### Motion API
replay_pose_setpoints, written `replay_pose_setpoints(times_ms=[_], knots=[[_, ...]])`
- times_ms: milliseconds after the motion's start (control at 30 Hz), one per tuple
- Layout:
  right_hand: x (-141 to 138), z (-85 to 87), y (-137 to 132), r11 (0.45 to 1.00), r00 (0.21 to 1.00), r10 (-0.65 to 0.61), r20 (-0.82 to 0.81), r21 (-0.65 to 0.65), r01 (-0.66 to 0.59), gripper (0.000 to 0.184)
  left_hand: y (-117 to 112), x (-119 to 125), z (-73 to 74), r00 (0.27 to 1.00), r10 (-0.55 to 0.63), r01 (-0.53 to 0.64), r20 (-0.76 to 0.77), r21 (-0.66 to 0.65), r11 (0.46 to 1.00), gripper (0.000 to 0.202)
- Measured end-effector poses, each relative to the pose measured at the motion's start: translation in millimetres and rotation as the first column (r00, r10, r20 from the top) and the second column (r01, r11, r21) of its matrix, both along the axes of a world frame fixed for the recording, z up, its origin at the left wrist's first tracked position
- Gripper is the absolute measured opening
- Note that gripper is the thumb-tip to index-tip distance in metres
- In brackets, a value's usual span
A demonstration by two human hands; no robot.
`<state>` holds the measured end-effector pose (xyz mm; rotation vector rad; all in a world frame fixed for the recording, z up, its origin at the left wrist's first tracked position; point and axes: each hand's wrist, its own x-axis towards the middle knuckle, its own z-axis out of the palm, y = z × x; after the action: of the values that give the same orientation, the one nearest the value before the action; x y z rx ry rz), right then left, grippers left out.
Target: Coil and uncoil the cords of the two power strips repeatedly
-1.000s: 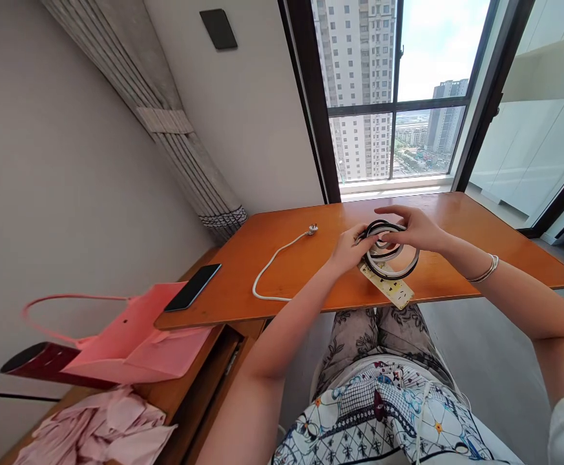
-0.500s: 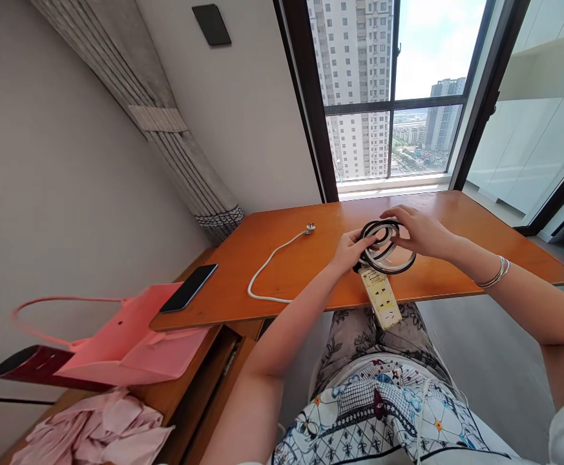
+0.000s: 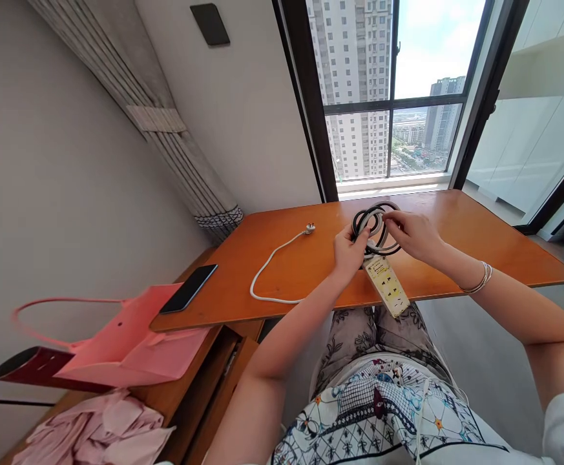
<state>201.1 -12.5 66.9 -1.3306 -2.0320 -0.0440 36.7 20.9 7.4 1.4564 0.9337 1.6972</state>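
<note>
A loop of black and white cable (image 3: 392, 248) is bunched above the near part of the table. My left hand (image 3: 349, 253) is closed on the left side of this coil, thumb across the strands. On the other side my right hand (image 3: 416, 236) has thumb and fingers pinched together at the coil's right strands. Below the coil hangs a cream power strip (image 3: 387, 286) with yellow-marked sockets, tilted over the table's front edge. A white cord (image 3: 257, 278) runs from behind my left forearm to a plug (image 3: 309, 228) lying on the table.
The orange-brown wooden table (image 3: 480, 239) stands by a window (image 3: 393, 106). A phone (image 3: 188, 289) lies at its left end. Beside it are a pink bag (image 3: 131, 336), a dark red cylinder (image 3: 39, 368), crumpled pink cloth (image 3: 97, 429) and a wooden drawer unit (image 3: 214, 394).
The coil has shifted up and a little left, and the power strip has swung slightly up and right. My right hand has lowered its raised fingers into a pinch on the strands.
</note>
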Motion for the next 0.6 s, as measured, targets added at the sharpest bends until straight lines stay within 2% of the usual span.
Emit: replay_pose_setpoints(times_ms=[67, 133, 267, 333, 467, 533, 600], knots=[[-4, 5.3, -1, 0.991, 0.993, 0.025, -0.118, -0.129, -0.041, 0.031, 0, 2, -2.8, 0.998, 0.056, -0.054, -0.035, 0.069, 0.996, 0.030], [-7, 8.1, 3, 0.976, 0.972, 0.048, -0.230, -0.198, -0.095, 0.031, -2, 4, -3.7, 0.995, 0.083, -0.076, -0.056, 0.118, 0.990, 0.031], [-10, 4.6, 14, 0.919, 0.896, 0.140, -0.421, -0.283, -0.276, 0.030, -8, 8, -1.7, 0.993, 0.071, -0.056, -0.094, 0.152, 0.987, 0.032], [-10, 2.1, 16, 0.919, 0.881, 0.152, -0.448, -0.263, -0.292, 0.030, -8, 8, -1.1, 0.993, 0.048, -0.033, -0.103, 0.137, 0.990, 0.031], [-6, 2.5, 12, 0.985, 0.963, 0.075, -0.258, -0.134, -0.113, 0.033, -2, 0, -1.6, 0.974, -0.058, 0.068, -0.221, 0.039, 0.997, 0.034], [-4, 3.7, 9, 0.993, 0.992, 0.019, -0.125, -0.117, -0.034, 0.035, -1, -5, 1.7, 0.945, 0.003, 0.039, -0.328, 0.122, 0.992, 0.051], [-2, 4.1, 7, 0.991, 1.000, -0.016, -0.009, -0.135, 0.015, 0.035, -2, -10, 11.3, 0.888, 0.123, 0.027, -0.443, 0.316, 0.948, 0.074]])
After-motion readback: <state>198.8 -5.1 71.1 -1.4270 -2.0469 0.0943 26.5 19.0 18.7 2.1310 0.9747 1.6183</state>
